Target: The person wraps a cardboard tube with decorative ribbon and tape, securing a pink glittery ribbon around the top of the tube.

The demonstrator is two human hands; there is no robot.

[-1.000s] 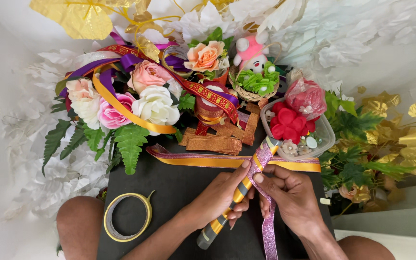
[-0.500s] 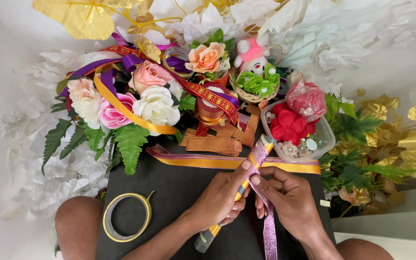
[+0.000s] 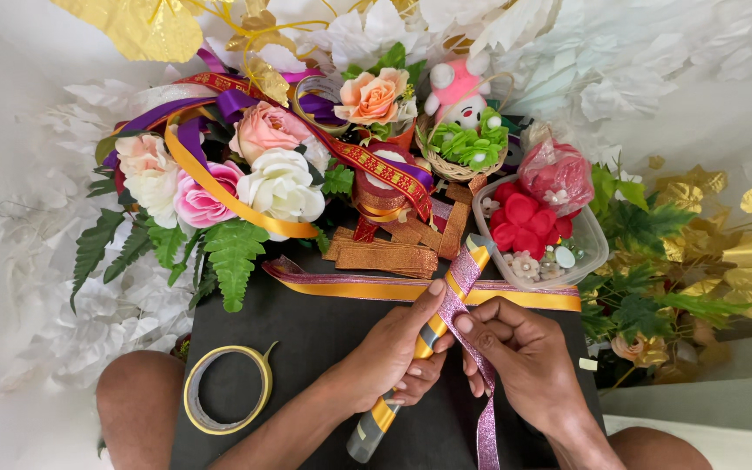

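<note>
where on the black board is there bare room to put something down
Bare patches on the black board: between the tape roll and the left hand, under the orange ribbon; and a narrow strip right of the right hand. The far edge is crowded with artificial flowers, folded ribbon pieces and a plastic tub.

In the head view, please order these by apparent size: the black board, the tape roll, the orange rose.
1. Black board, clearly largest.
2. Tape roll.
3. Orange rose, a little smaller, but it lies farther from the camera, so this order is unsure.
</note>
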